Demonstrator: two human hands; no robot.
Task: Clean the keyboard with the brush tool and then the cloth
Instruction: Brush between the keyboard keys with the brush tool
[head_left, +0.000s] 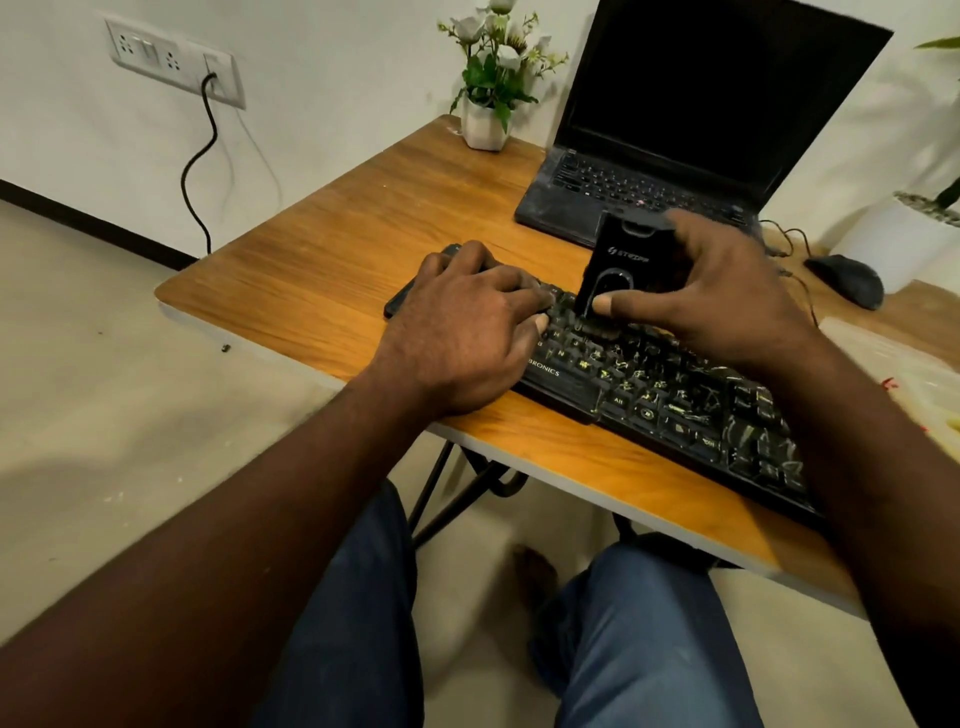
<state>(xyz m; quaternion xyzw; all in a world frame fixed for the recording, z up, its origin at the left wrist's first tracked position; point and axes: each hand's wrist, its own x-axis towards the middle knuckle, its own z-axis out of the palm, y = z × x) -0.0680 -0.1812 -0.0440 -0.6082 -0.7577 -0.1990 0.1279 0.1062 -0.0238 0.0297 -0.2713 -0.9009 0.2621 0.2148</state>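
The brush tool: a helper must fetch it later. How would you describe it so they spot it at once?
On the wooden table, a black keyboard lies before the open laptop. The brush tool stands on its keys, held by the right hand: a flat black block with pale lettering, bristles down, unlike the low rounded mouse nearby.

Black gear on an orange-brown wood-grain table

The keyboard (654, 395) is black with yellow-green key legends and pale streaks; the brush tool (623, 260) is black with pale grey lettering. The table (363, 249) has streaked orange-brown grain and a light grey edge. Laptop (717, 93), mouse (847, 280) and cable (200, 171) are black. The pot (483, 127) is white, with white flowers (498, 47) and green leaves. The jeans (649, 649) are blue, the floor (104, 389) beige.
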